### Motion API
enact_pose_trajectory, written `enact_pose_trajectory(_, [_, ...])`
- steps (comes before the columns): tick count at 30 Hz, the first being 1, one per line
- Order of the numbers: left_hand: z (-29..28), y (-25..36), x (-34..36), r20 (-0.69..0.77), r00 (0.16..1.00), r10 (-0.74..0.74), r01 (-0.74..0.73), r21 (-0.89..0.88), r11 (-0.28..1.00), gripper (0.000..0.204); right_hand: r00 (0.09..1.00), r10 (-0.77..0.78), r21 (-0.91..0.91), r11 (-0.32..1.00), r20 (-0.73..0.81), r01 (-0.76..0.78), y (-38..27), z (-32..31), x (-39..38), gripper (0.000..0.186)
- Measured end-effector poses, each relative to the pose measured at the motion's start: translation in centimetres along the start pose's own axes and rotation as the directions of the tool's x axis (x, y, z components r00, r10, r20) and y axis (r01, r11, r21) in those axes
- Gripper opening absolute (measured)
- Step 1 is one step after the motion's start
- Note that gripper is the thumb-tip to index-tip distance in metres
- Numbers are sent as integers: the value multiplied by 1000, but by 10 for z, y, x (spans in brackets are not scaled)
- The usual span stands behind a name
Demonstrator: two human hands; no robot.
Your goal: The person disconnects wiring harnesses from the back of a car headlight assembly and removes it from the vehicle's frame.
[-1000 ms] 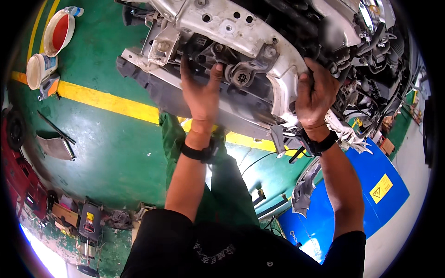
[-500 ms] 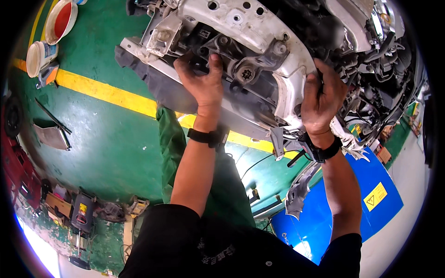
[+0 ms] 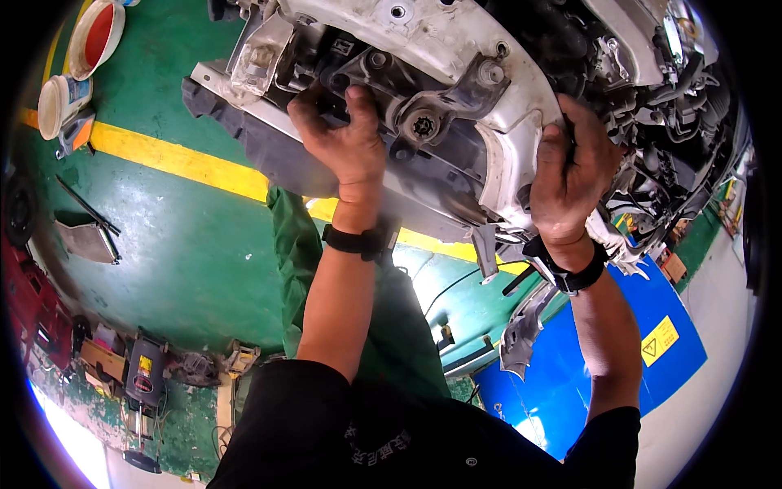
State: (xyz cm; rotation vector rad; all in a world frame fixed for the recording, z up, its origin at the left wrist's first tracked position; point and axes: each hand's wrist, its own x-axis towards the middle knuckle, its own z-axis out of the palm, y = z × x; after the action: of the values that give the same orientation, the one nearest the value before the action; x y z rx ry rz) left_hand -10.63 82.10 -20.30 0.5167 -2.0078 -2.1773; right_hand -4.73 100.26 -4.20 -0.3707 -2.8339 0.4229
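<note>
At eleven o'clock the left hand (image 3: 350,149) had curled in, thumb spread, while at two the right hand (image 3: 574,175) stayed against the frame (image 3: 440,41), its grip unclear to me.

At the upper centre of the frame we see the left hand (image 3: 346,151), thumb raised, fingers partly hidden among dark parts (image 3: 338,49) below a white metal beam (image 3: 440,37). Further right, we find the right hand (image 3: 574,171) at the beam's curved end. A round mount (image 3: 423,125) sits between them. Engine parts (image 3: 684,122) crowd the upper right. At upper left we have a white bucket (image 3: 50,110) near a yellow floor stripe (image 3: 179,161); at lower right, a blue panel (image 3: 586,375) bearing a yellow label (image 3: 660,341).
</note>
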Motion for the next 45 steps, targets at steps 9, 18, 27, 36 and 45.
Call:
enact_pose_trajectory(9, [-3, 1, 1, 12, 1000, 26, -26, 28, 999, 54, 1000, 4, 14, 1000, 17, -4, 0, 0, -1, 29])
enact_pose_trajectory(18, [-2, 4, 1, 18, 999, 39, -40, 69, 997, 52, 998, -62, 66, 996, -19, 63, 4, 0, 3, 25])
enact_pose_trajectory(27, [-10, 22, 1, 140, 990, 19, -49, 212, 976, 48, 1000, 19, -58, 998, -12, -19, 0, -2, -4, 29])
enact_pose_trajectory(36, [-5, 25, 0, 64, 995, -79, 72, 107, 992, 41, 998, -10, -97, 995, -55, 4, -3, -1, -2, 30])
enact_pose_trajectory(45, [-10, 21, 3, 76, 997, 9, -29, 274, 961, 45, 998, 29, -129, 991, -52, -35, -8, 0, -1, 31])
